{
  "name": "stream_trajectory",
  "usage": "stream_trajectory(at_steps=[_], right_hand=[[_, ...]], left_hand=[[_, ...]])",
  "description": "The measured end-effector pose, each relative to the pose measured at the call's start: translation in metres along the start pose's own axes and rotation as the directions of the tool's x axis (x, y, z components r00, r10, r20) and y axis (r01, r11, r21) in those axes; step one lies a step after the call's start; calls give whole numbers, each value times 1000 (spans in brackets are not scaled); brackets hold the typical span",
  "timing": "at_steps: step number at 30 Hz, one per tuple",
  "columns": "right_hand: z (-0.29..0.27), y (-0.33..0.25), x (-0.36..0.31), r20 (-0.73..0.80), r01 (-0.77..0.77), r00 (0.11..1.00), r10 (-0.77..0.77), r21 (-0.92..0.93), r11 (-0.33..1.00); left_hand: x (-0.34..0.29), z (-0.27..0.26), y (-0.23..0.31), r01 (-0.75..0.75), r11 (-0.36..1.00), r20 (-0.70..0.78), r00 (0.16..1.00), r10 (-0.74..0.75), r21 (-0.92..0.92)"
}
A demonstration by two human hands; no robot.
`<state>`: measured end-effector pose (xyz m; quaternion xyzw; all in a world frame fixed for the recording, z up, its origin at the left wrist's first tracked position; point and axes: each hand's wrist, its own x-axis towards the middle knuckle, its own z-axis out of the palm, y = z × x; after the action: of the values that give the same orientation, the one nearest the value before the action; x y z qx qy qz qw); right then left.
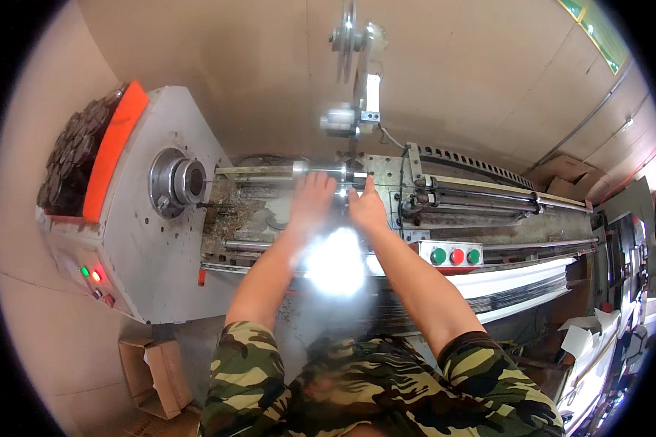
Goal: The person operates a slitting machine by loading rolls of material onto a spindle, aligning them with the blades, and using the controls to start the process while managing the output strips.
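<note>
My sleeves are soft cloth with green and brown patches. A bright white glare shines between my bare arms, which both reach straight out. My left hand lies flat, palm down, with its fingers close together, touching a shiny round metal rod. My right hand sits just beside it, fingers pressed together and pointing up at the same rod. The rod runs into a thick silver ring on the big grey machine. To the right are green and red round buttons. Behind is a brown board wall.
</note>
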<state>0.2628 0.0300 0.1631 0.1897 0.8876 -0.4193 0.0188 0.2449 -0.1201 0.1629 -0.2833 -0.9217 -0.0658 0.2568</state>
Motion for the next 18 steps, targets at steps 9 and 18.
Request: stream_trajectory(at_steps=[9, 18], right_hand=[[-7, -15, -14, 1, 40, 999, -40, -32, 999], [-12, -20, -15, 16, -31, 999, 31, 24, 999]], left_hand=[[-2, 6, -5, -23, 1000, -21, 999, 23, -7], [-9, -40, -39, -36, 987, 153, 986, 61, -157]])
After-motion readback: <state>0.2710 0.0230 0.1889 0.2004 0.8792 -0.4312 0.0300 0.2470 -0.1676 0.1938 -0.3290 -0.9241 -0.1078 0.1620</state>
